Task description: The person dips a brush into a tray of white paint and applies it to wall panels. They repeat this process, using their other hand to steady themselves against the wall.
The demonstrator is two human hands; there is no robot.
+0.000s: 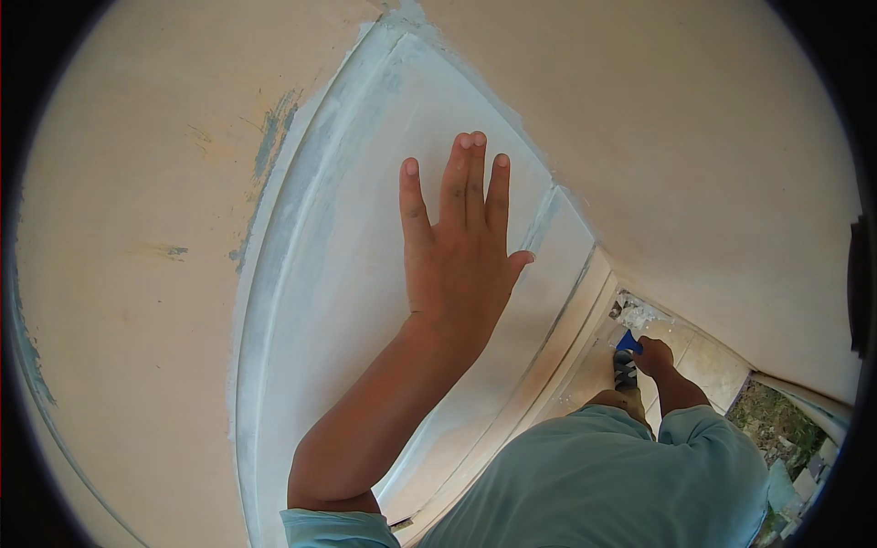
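Observation:
My left hand is raised with fingers spread, its back toward me, in front of a white-coated panel. The palm appears flat against the panel, though the contact itself is hidden. Low on the right, near my foot, my right hand is closed around a small blue scraper. Only the scraper's triangular blue end shows; my fingers cover the rest. Just beyond it, white crumbly material lies on the tiled floor.
Beige walls flank the panel, with grey filler patches on the left one. My sandalled foot stands on floor tiles. Rubble and grass lie outside at lower right.

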